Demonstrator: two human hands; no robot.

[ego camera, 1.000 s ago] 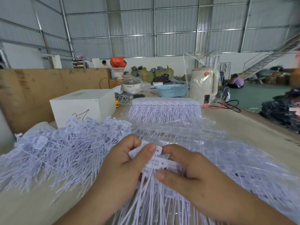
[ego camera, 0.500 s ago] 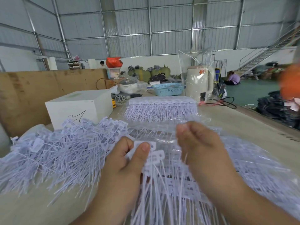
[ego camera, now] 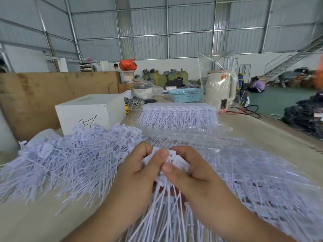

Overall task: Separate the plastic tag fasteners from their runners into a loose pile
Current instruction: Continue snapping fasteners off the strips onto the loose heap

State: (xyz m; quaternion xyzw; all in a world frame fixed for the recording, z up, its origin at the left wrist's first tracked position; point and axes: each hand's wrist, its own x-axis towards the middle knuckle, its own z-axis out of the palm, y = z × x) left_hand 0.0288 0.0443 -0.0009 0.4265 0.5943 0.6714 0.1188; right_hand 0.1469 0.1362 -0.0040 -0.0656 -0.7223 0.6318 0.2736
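- Both hands meet in the middle of the frame, low down.
- The left hand (ego camera: 139, 173) pinches a bunch of white plastic tag fasteners (ego camera: 172, 165) by their flat square heads, thumb on top.
- The right hand (ego camera: 194, 173) pinches the same bunch from the other side, so the two thumbs almost touch.
- The thin tails hang down toward the bottom of the frame, so the long way runs from the hands toward the person.
- I think the next pull goes sideways, across the tails.
- The big loose pile of pale tags (ego camera: 70, 163) lies at the left, nearer the left hand.
- A flat row of tags not yet split (ego camera: 178, 116) lies further up, in the middle.
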